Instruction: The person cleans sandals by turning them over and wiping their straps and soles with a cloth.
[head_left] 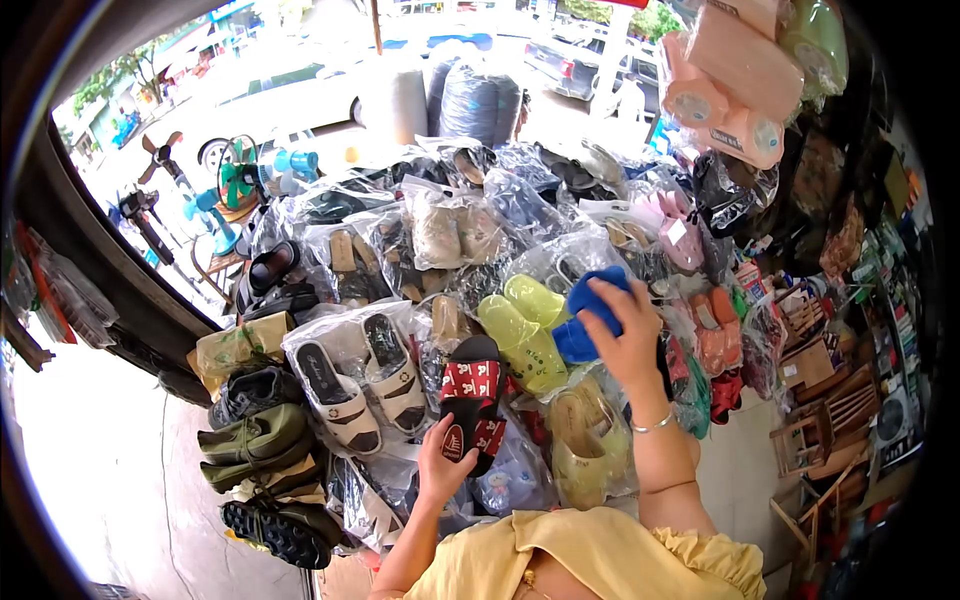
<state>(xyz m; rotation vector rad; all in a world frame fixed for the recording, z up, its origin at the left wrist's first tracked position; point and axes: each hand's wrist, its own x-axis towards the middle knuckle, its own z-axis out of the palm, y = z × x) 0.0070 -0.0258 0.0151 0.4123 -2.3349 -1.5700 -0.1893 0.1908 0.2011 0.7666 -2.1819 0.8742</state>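
Observation:
My left hand (445, 465) grips a black slide sandal (470, 385) with red patterned straps, holding it over the pile. Farther forward on the right, my right hand (628, 335) has its fingers curled over a pair of bright blue slippers (597, 287), partly covered by the fingers. Yellow-green clogs (525, 335) in clear plastic lie just left of the blue pair. White-strapped sandals (340, 400) in a bag are left of my left hand. Pale yellow shoes (582, 440) in plastic lie below my right hand.
Bagged footwear (455, 225) is heaped across the stall. Olive canvas shoes (255, 440) are stacked at its left edge. Fans (215, 215) stand at the back left, near the street. Pink wrapped packs (735, 75) hang at upper right, above wooden stools (820, 430).

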